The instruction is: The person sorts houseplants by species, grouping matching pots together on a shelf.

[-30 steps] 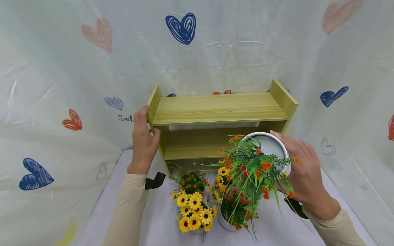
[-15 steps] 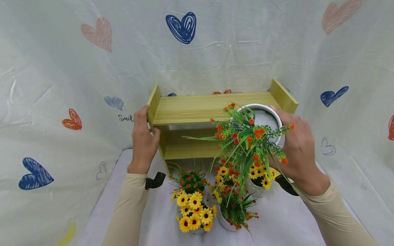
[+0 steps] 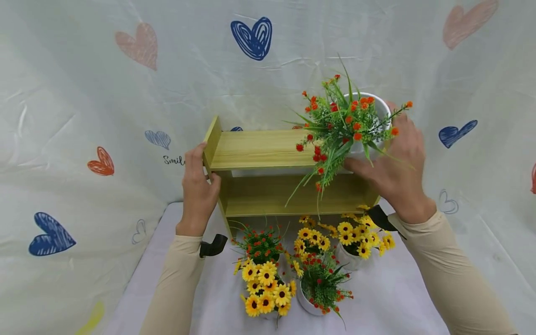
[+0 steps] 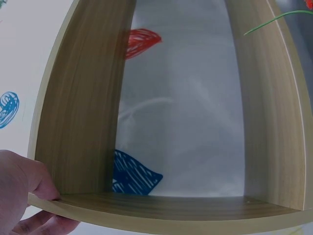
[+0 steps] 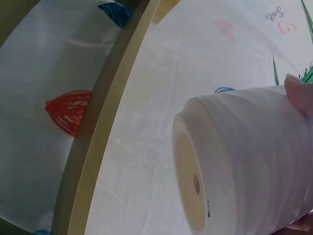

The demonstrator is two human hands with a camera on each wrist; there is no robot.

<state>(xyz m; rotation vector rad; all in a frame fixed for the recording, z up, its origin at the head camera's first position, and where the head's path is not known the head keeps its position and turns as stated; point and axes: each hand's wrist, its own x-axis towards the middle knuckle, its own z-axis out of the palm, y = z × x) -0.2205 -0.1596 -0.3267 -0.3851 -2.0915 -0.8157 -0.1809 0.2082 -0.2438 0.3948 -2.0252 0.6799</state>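
My right hand (image 3: 398, 174) grips a white flowerpot (image 5: 244, 156) with a leafy plant (image 3: 343, 128) bearing orange-red flowers. The pot is raised at the right end of a two-tier wooden shelf (image 3: 255, 149), overlapping its top board in the head view. From the right wrist, the pot's base shows above the shelf's edge, apart from it. My left hand (image 3: 198, 190) holds the shelf's left side panel, thumb on the inner side and fingers outside, as the left wrist view shows. Leaves and my hand hide the shelf's right side panel.
Several potted flowers stand on the white-covered table (image 3: 389, 298) before the shelf: yellow sunflowers (image 3: 265, 291) at front left, red flowers (image 3: 259, 244) behind them, another red-flowered pot (image 3: 310, 304), and sunflowers (image 3: 362, 237) at back right. A heart-printed curtain (image 3: 293, 74) hangs behind.
My right hand has lifted the potted plant up and away from the front pots to over the shelf's top right, uncovering the sunflowers at back right. My left hand stays on the side panel.
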